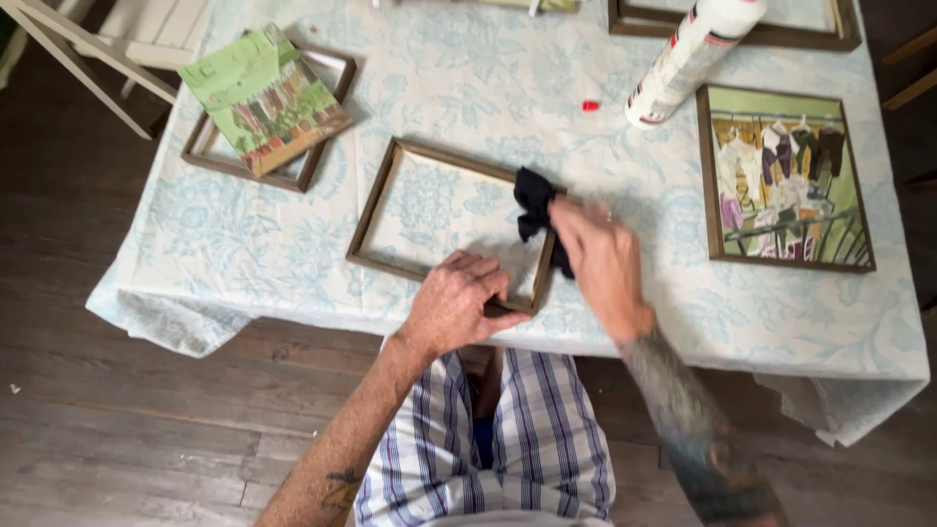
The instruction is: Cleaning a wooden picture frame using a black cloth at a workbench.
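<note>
A left hand (457, 301) is pressing curled fingers onto the near edge of an empty wooden frame (376, 210) lying mid-table, while the right hand (600, 263) is gripping a dark cloth (535, 200) against the frame's right side.

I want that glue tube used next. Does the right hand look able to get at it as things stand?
Probably yes. The glue tube lies in the open beyond the right hand, with bare tablecloth between, though that hand is holding a black cloth.

Bare forearms here, tattoos on both, the left hand (454, 304) and right hand (600, 263) uncovered, and blue-and-white plaid striped shorts with thin red lines below.
</note>
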